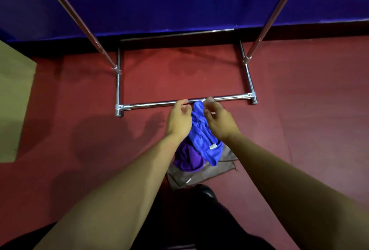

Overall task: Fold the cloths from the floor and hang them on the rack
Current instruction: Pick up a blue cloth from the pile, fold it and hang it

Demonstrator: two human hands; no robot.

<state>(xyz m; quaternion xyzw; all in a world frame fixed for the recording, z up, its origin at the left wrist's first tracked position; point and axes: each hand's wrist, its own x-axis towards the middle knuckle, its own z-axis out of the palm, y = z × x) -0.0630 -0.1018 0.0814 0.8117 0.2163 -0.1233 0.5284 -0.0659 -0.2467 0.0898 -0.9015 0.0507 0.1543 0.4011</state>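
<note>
While the right hand (218,122) pinches the blue cloth (201,132) by its top corner, we see the left hand (179,118) beside it, fingers loosely curled, grasping nothing. It dangles before the rack (155,104), above a purple cloth (186,159) and brown cloth (199,176) on the floor (79,110).

Bright blue cloth (201,130) with a small white tag; deep purple cloth (186,159) beside it; dull brown cloth (201,176) underneath. Shiny silver rack (157,104). Dark red floor (79,130), plain, with an olive-tan patch at left. Saturated blue wall (179,0) behind.
</note>
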